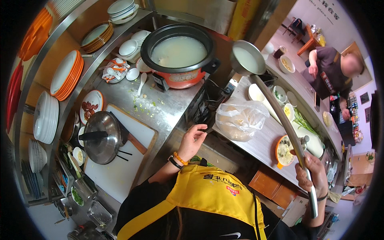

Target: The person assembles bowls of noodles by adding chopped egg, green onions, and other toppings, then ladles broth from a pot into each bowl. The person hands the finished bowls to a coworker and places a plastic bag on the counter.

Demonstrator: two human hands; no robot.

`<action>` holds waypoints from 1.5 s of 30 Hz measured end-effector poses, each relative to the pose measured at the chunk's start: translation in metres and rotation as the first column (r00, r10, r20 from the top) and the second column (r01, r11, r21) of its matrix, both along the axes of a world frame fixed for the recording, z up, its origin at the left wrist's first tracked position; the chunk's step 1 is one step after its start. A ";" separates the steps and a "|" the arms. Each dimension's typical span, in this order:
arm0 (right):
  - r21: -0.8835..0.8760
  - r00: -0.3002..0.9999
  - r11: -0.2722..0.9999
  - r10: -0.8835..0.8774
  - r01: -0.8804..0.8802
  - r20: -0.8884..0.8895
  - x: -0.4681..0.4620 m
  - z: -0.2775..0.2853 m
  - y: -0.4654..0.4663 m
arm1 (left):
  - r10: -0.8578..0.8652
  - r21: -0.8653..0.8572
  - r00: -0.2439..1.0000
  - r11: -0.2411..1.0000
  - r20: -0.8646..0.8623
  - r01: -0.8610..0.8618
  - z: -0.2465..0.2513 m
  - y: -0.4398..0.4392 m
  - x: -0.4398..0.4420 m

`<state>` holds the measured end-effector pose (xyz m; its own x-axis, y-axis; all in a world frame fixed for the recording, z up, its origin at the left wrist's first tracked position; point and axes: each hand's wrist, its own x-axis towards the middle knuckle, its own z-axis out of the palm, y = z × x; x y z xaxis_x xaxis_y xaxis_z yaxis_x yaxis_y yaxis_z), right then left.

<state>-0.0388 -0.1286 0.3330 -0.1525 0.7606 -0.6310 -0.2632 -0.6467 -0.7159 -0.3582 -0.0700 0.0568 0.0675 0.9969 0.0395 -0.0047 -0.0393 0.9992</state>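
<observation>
My right hand (312, 174) grips the long metal handle of a large ladle (274, 99). Pale, cloudy broth fills much of the ladle's bowl, which is held out above the gap between the two counters. Nothing is in my left hand (193, 140); its fingers are apart, in front of my yellow apron (207, 183). Beyond it, to the upper left, a red electric cooker (183, 78) with a black rim holds more cloudy broth. An orange-rimmed bowl (284, 151) with broth and dark and yellow bits sits on the right counter, just left of my right hand.
A plastic bag of round items (240, 120) lies on the right counter near small bowls and spring onions (304, 121). Left, a cleaver and a metal lid (102, 144) rest on a cutting board (120, 180). Plates (67, 75) fill the shelf. A person (330, 72) stands beyond the counter.
</observation>
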 end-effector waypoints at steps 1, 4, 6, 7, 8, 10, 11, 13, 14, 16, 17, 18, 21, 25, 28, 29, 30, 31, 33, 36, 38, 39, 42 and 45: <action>-0.015 1.000 1.000 0.004 -0.004 0.030 -0.012 0.001 0.014 | 0.029 -0.017 1.000 0.999 0.002 -0.029 0.001 0.003 -0.009; 0.009 0.987 0.990 0.142 -0.143 0.074 -0.045 -0.002 0.061 | 0.105 0.017 0.994 0.994 -0.001 -0.105 -0.001 0.014 -0.040; 0.012 0.985 0.985 0.172 -0.171 -0.036 -0.064 -0.005 0.089 | 0.142 -0.004 0.986 0.990 -0.084 -0.143 -0.008 0.027 -0.072; 0.026 0.975 0.977 0.211 -0.210 -0.074 -0.073 -0.008 0.102 | 0.282 0.136 0.952 0.955 -0.119 -0.265 -0.016 0.044 -0.091; -0.011 0.978 0.981 0.191 -0.193 -0.078 -0.081 -0.010 0.114 | 0.363 0.142 0.921 0.928 -0.139 -0.344 -0.026 0.062 -0.116; 0.008 0.967 0.968 0.251 -0.251 -0.048 -0.097 -0.017 0.137 | 0.527 0.248 0.778 0.849 -0.343 -0.466 -0.048 0.117 -0.175; 0.008 0.961 0.962 0.274 -0.274 -0.026 -0.103 -0.019 0.146 | 0.589 0.231 0.749 0.808 -0.304 -0.542 -0.063 0.137 -0.200; -0.023 0.969 0.969 0.246 -0.246 0.003 -0.116 -0.022 0.161 | 0.646 0.206 0.598 0.742 -0.474 -0.638 -0.089 0.182 -0.247; -0.029 0.967 0.967 0.254 -0.255 -0.019 -0.122 -0.024 0.170 | 0.636 0.133 0.566 0.718 -0.525 -0.683 -0.101 0.197 -0.266; -0.052 0.962 0.961 0.272 -0.271 0.023 -0.130 -0.026 0.184 | 0.731 0.259 0.386 0.599 -0.562 -0.758 -0.116 0.220 -0.305; -0.056 0.959 0.958 0.283 -0.282 0.016 -0.133 -0.027 0.189 | 0.736 0.259 0.314 0.549 -0.600 -0.795 -0.121 0.229 -0.321; -0.074 0.965 0.963 0.262 -0.260 0.014 -0.135 -0.028 0.193 | 0.830 0.229 0.231 0.388 -0.508 -0.893 -0.122 0.239 -0.338; -0.118 0.968 0.970 0.227 -0.214 0.111 -0.141 -0.033 0.205 | 0.856 0.135 -0.017 0.061 -0.516 -0.989 -0.113 0.262 -0.391; -0.104 0.952 0.959 0.278 -0.265 0.131 -0.149 -0.035 0.216 | 0.790 0.123 -0.080 -0.005 -0.608 -0.992 -0.106 0.266 -0.425; -0.124 0.900 0.946 0.323 -0.299 0.294 -0.154 -0.034 0.225 | 0.586 0.128 0.159 0.417 -0.794 -0.900 -0.104 0.266 -0.455; -0.139 0.901 0.955 0.295 -0.263 0.319 -0.156 -0.035 0.229 | 0.646 0.076 0.292 0.478 -0.705 -0.875 -0.106 0.266 -0.464; -0.146 0.844 0.934 0.357 -0.326 0.400 -0.156 -0.037 0.232 | 0.552 0.219 0.130 0.521 -0.824 -0.825 -0.109 0.266 -0.473; -0.121 0.849 0.932 0.361 -0.341 0.385 -0.156 -0.039 0.235 | 0.462 0.228 0.036 0.504 -0.886 -0.833 -0.110 0.269 -0.484; -0.045 0.756 0.865 0.461 -0.500 0.465 -0.155 -0.048 0.241 | 0.364 0.223 0.004 0.578 -0.931 -0.785 -0.107 0.273 -0.505; -0.042 0.562 0.811 0.440 -0.584 0.701 -0.159 -0.077 0.251 | 0.362 0.147 0.220 0.756 -0.906 -0.637 -0.084 0.270 -0.525; 0.105 0.421 0.691 0.306 -0.715 0.854 -0.168 -0.100 0.257 | 0.330 0.165 0.165 0.773 -0.929 -0.613 -0.064 0.268 -0.520; 0.195 0.403 0.640 0.195 -0.744 0.894 -0.176 -0.111 0.260 | 0.273 0.229 -0.005 0.799 -0.962 -0.556 -0.055 0.271 -0.513; 0.215 0.402 0.624 0.175 -0.752 0.899 -0.194 -0.132 0.258 | 0.176 0.291 -0.293 0.861 -0.940 -0.417 -0.024 0.275 -0.487; 0.278 0.441 0.593 0.146 -0.755 0.886 -0.217 -0.146 0.257 | 0.068 0.245 -0.499 0.922 -0.864 -0.299 0.003 0.274 -0.455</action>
